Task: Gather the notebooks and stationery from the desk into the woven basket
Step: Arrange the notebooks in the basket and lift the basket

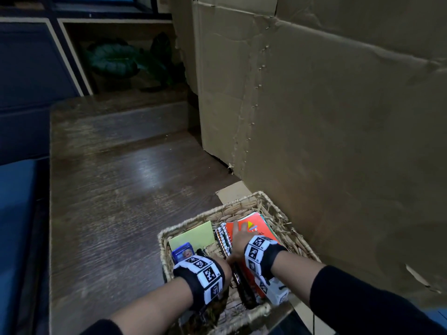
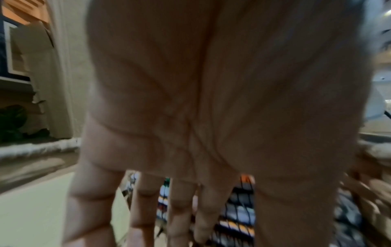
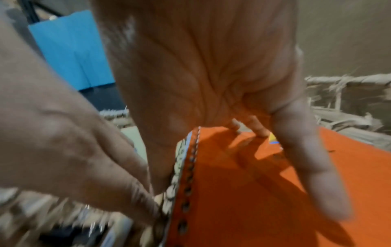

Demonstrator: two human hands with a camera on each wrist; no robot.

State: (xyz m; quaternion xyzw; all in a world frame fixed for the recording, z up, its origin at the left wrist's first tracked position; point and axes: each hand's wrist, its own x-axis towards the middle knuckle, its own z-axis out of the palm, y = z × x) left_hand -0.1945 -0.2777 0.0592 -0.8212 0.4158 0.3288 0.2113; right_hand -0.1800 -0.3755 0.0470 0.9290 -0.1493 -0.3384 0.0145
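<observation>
orange spiral notebook (image 1: 256,228) in woven basket (image 1: 244,204) | one orange seen | my right hand (image 1: 238,240) flat on it | my left hand (image 2: 211,100) fingers straight, empty

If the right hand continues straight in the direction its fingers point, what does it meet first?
The right hand already lies on the orange notebook; sliding onward, it probably meets the woven basket at its far wall, though depth is unclear.
</observation>
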